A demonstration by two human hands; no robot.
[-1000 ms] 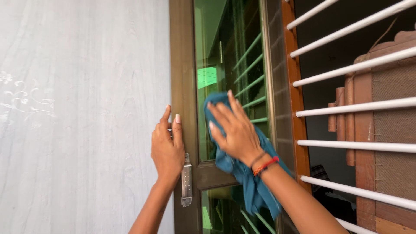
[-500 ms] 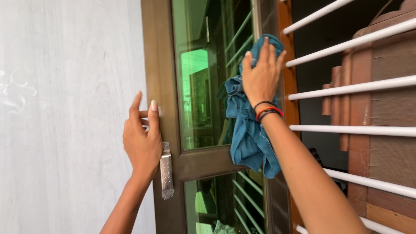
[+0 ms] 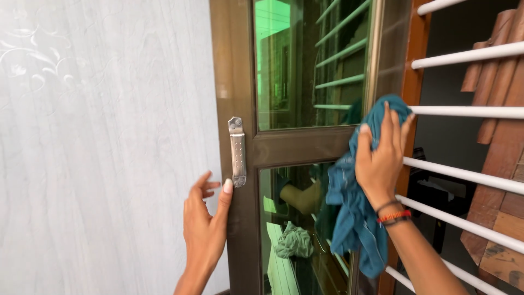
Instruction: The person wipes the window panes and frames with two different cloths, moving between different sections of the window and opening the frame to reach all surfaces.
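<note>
Your right hand (image 3: 382,158) lies flat and spread, fingers (image 3: 387,123) extended upward, pinning a teal cleaning cloth (image 3: 352,213) against the right edge of the brown window frame (image 3: 297,146), about level with its horizontal crossbar. The fingers are not curled around the cloth — palm pressure alone holds it, and the bulk of the fabric hangs loose below your wrist, where red and dark bands (image 3: 394,214) sit. The cloth looks soft, light and limp; it would likely bunch and slide under a flat palm, so gathering the upper folds beneath the fingertips seems the surest hold, with the trailing tail left free.

Your left hand (image 3: 204,218) rests open against the frame's left upright, thumb (image 3: 225,195) touching the edge just below a perforated metal handle plate (image 3: 237,152), holding nothing.

Beyond the hands, two panes of green-tinted glass (image 3: 305,60) fill the frame above and below the crossbar, reflecting bars and a crumpled green cloth low down. To the left stands a pale wall (image 3: 98,147) with a faint swirl pattern; to the right — white horizontal grille bars (image 3: 464,112) cross an opening, with reddish wooden pieces (image 3: 505,164) behind them.
</note>
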